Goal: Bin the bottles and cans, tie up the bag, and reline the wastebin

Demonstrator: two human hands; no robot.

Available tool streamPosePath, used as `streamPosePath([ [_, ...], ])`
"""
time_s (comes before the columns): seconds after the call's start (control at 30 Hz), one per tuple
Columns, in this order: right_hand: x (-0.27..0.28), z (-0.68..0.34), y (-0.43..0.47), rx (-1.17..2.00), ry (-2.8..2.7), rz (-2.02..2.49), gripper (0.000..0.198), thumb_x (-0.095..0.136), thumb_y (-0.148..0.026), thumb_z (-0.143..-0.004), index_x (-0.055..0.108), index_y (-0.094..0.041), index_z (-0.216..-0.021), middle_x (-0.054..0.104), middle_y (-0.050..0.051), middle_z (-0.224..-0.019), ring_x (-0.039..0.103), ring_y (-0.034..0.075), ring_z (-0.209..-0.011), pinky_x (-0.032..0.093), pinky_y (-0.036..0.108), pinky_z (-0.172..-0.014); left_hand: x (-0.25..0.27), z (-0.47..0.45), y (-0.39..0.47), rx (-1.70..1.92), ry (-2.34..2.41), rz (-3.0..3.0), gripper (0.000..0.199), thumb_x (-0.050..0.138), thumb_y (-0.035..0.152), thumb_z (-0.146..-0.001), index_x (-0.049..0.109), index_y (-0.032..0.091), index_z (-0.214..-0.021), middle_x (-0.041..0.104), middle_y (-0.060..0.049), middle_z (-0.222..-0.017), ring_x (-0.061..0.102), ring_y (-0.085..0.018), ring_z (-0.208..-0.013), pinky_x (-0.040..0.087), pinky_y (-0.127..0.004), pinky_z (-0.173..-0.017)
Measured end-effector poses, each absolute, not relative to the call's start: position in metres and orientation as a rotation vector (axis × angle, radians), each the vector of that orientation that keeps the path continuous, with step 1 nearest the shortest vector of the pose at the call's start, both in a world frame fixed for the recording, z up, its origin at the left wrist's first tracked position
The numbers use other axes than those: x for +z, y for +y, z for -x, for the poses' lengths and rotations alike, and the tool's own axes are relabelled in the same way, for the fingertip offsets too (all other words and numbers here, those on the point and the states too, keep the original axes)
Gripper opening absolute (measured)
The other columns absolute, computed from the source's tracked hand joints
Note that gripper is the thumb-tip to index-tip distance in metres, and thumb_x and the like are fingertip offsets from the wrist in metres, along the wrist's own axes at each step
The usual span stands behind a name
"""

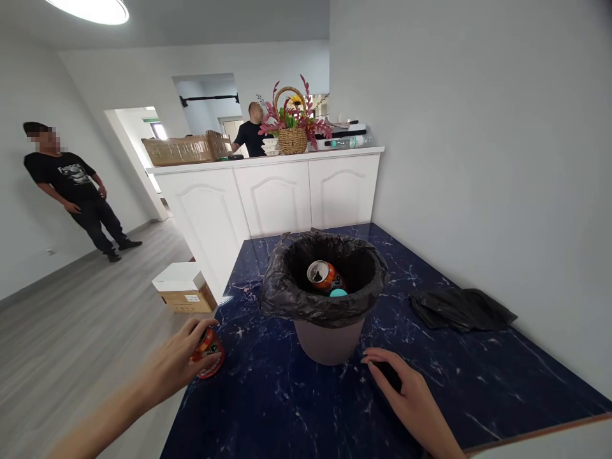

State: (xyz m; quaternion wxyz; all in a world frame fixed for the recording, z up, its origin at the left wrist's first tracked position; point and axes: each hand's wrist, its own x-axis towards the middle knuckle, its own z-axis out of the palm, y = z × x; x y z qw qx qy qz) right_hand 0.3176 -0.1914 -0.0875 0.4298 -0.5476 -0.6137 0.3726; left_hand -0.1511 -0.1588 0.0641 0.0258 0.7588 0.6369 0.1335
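The left hand [179, 357] clasps an orange metal drink can [209, 352] at the near-left edge of the dark blue marble-patterned table [306, 408]; a loose grip there could drop it to the floor. The right hand [411, 398] covers a small black object [388, 375] beside the grey bin lined with a black plastic bag [325, 299], which already holds 1 can; a nudge could shift it.

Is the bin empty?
No, the bin holds an orange can and something teal inside its black bag.
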Motion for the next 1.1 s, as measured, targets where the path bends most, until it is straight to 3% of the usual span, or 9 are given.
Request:
streamPosePath([
  [0.13, -0.085, -0.316, -0.192, 0.912, -1.524, 1.360, 0.041, 0.057, -0.059, -0.103, 0.074, -0.034, -0.132, 0.078, 0.009, -0.130, 0.079, 0.032, -0.109, 0.064, 0.031, -0.059, 0.132, 0.114, -0.166, 0.907, 2.108, -2.296, 0.058, 0.060, 0.073, -0.093, 0.056, 0.034, -0.137, 0.066, -0.012, -0.134, 0.072, -0.034, -0.092, 0.057, -0.043, -0.071],
  [0.27, -0.084, -0.316, -0.192, 0.903, -1.517, 1.351, 0.040, 0.058, -0.058, -0.103, 0.075, -0.033, -0.130, 0.079, 0.009, -0.128, 0.078, 0.033, -0.112, 0.064, 0.032, -0.060, 0.206, 0.055, -0.168, 1.494, 1.874, -2.326, 0.054, 0.061, 0.061, -0.101, 0.048, 0.036, -0.146, 0.062, -0.007, -0.139, 0.066, -0.029, -0.104, 0.056, -0.046, -0.090],
  [0.37, -0.083, -0.317, -0.192, 0.922, -1.517, 1.357, 0.041, 0.057, -0.059, -0.104, 0.074, -0.034, -0.132, 0.078, 0.009, -0.130, 0.078, 0.032, -0.114, 0.065, 0.032, -0.064, 0.231, 0.005, -0.160, 1.391, 1.452, -2.476, 0.053, 0.062, 0.052, -0.103, 0.046, 0.029, -0.148, 0.062, -0.009, -0.137, 0.066, -0.023, -0.101, 0.056, -0.037, -0.082],
  [0.47, -0.083, -0.316, -0.191, 0.934, -1.519, 1.360, 0.041, 0.055, -0.060, -0.105, 0.073, -0.035, -0.132, 0.077, 0.008, -0.131, 0.077, 0.031, -0.115, 0.067, 0.034, -0.075, 0.235, -0.042, -0.139, 1.143, 1.183, -2.628, 0.050, 0.070, 0.050, -0.099, 0.055, 0.026, -0.140, 0.067, -0.008, -0.135, 0.068, -0.024, -0.111, 0.056, -0.036, -0.093],
  [0.67, -0.082, -0.315, -0.190, 0.958, -1.519, 1.358, 0.043, 0.052, -0.059, -0.107, 0.071, -0.033, -0.135, 0.076, 0.009, -0.132, 0.075, 0.030, -0.119, 0.066, 0.037, -0.088, 0.216, -0.091, -0.084, 0.626, 1.030, -2.742, 0.048, 0.074, 0.047, -0.095, 0.060, 0.023, -0.134, 0.068, -0.010, -0.141, 0.067, -0.028, -0.123, 0.053, -0.040, -0.102],
  [0.83, -0.080, -0.316, -0.191, 0.986, -1.506, 1.346, 0.042, 0.052, -0.061, -0.107, 0.071, -0.034, -0.134, 0.075, 0.008, -0.133, 0.074, 0.030, -0.120, 0.066, 0.038, -0.088, 0.209, -0.089, -0.074, 0.365, 1.021, -2.754, 0.054, 0.060, 0.055, -0.103, 0.057, 0.024, -0.148, 0.061, -0.014, -0.154, 0.059, -0.032, -0.140, 0.049, -0.045, -0.113],
  [0.97, -0.078, -0.316, -0.193, 0.999, -1.476, 1.335, 0.040, 0.055, -0.060, -0.106, 0.073, -0.035, -0.131, 0.076, 0.007, -0.133, 0.074, 0.029, -0.123, 0.066, 0.039, -0.093, 0.209, -0.066, -0.087, 0.698, 1.132, -2.736, 0.043, 0.048, 0.055, -0.110, 0.063, 0.027, -0.140, 0.068, -0.009, -0.145, 0.061, -0.028, -0.137, 0.046, -0.046, -0.117],
  [1.1, -0.051, -0.321, -0.178, 1.066, -1.405, 1.198, 0.043, 0.064, -0.064, -0.100, 0.076, -0.028, -0.119, 0.080, 0.009, -0.125, 0.074, 0.030, -0.122, 0.060, 0.045, -0.109, 0.195, -0.022, -0.095, 1.176, 1.577, -2.412, 0.053, 0.057, 0.064, -0.102, 0.065, 0.021, -0.131, 0.070, -0.016, -0.136, 0.067, -0.032, -0.126, 0.058, -0.044, -0.096],
])
